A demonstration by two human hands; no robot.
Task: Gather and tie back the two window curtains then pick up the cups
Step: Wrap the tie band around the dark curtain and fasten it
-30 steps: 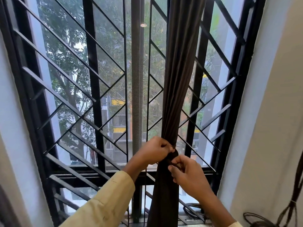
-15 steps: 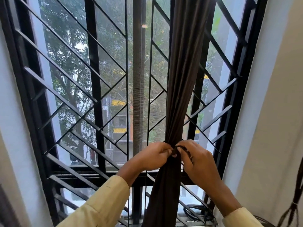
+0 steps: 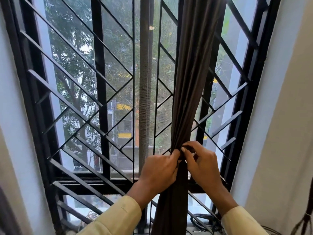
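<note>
Dark brown curtain [image 3: 188, 99] hangs vertical, right of window centre, bunched into 1 column before black grille [image 3: 94, 92]. Left hand [image 3: 160, 168] and right hand [image 3: 202, 164] pinch it from opposite sides at same height, fingers closed on gather (tie itself unclear). No cups visible.

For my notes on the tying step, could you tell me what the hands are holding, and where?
Both the left hand and right hand pinch the gathered dark curtain at its cinched waist, low on the drape.
</note>
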